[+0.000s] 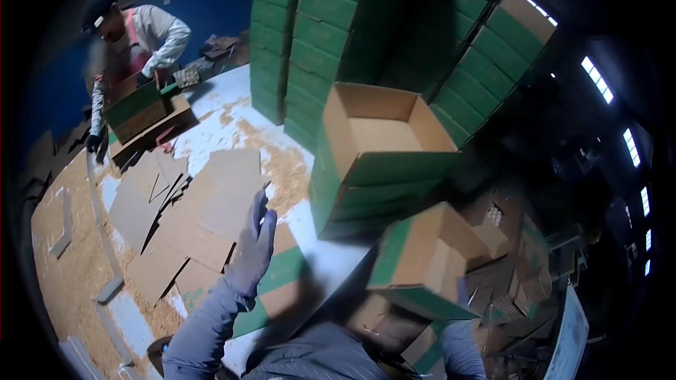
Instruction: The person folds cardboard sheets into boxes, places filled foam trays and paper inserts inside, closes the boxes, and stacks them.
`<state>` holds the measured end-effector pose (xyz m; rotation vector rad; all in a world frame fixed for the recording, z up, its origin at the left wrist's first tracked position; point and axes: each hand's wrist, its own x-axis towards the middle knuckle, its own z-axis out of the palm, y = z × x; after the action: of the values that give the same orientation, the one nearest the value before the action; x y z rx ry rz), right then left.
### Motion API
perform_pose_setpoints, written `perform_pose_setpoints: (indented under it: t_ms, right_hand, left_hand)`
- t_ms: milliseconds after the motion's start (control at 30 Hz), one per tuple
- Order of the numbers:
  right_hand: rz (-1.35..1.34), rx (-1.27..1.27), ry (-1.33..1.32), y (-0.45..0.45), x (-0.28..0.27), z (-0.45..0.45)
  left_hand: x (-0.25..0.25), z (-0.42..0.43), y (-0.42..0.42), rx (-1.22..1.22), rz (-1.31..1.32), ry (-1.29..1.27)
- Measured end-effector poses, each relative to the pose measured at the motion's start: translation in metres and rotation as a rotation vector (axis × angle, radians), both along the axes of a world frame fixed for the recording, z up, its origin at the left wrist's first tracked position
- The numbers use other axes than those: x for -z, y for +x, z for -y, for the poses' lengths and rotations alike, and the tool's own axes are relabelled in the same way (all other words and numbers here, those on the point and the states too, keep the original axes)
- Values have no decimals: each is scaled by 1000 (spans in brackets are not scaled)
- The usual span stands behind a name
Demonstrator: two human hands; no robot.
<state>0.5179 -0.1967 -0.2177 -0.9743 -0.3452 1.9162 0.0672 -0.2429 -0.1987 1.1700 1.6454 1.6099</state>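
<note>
My left hand, in a greyish-purple glove, is raised over the table with its fingers stretched out and nothing in it. Under and beyond it lie flat cardboard sheets and a green-and-brown cardboard piece. To the right, an open-topped green-and-brown cardboard box is tilted in front of my body. My right hand grips its near right side, mostly hidden by the box wall. Past this box, another open cardboard box tops a short stack on the table.
Tall stacks of green boxes rise at the back. A co-worker handles a green box at the far left. Wood shavings and grey strips litter the white table. More cardboard is piled at right.
</note>
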Motion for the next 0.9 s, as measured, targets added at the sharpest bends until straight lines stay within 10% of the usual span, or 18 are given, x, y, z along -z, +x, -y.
perform_pose_setpoints:
  t_ms: [233,433,500,600,700,733,900]
  right_hand:
    - [200,220,538,96,-113,-171]
    - [214,-297,545,24,-154,-342]
    - [439,-560,419,-67,-177,-322]
    - [1429,-653,1446,-118,-135,-342]
    - [1250,-758,1118,-98,-64,-370]
    - [1114,-783,941,-83,-33,-367]
    - [579,-1336,249,-71,156,-251]
  left_hand:
    - [-24,-188,35,146,378,-296]
    - [28,-197,64,136,617,-16]
    - [23,-191,75,-72,290,-123]
    - [14,-160,75,17,299,-86]
    - [82,-127,69,-168,-691,155]
    - [33,-94,78,-87,-183,-128]
    - [141,74,47,-374,-670,-689]
